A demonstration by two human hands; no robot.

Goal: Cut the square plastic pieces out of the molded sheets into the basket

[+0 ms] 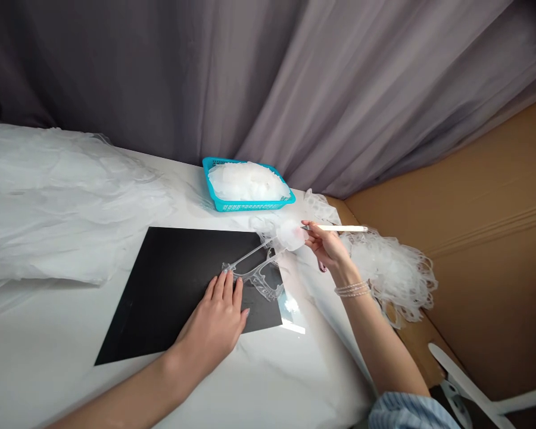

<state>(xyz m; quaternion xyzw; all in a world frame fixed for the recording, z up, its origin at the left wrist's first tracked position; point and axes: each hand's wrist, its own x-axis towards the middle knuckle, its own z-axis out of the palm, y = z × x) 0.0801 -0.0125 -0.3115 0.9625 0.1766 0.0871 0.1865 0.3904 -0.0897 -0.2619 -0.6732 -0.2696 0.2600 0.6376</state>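
Observation:
My left hand [221,307] lies flat on the black sheet [174,286], fingers stretched out. Its fingertips press the lower end of a clear, thin cut-out strip [250,247]. In my right hand [326,243] is a slim white pen-like tool [343,228] with a dark tip, lying across the fingers. A small translucent white piece [290,235] is at that hand's fingertips; whether they grip it or only touch it, I cannot tell. The clear strip runs between this piece and my left fingertips. More see-through scrap with openings [267,283] lies over the black sheet's right side.
A turquoise basket [254,207] heaped with white translucent pieces [248,182] stands at the back. Layered white sheets [62,202] cover the table's left. Tangled cut-out scraps [393,274] lie at right, beside a cardboard wall [482,208]. A grey curtain [241,77] hangs behind.

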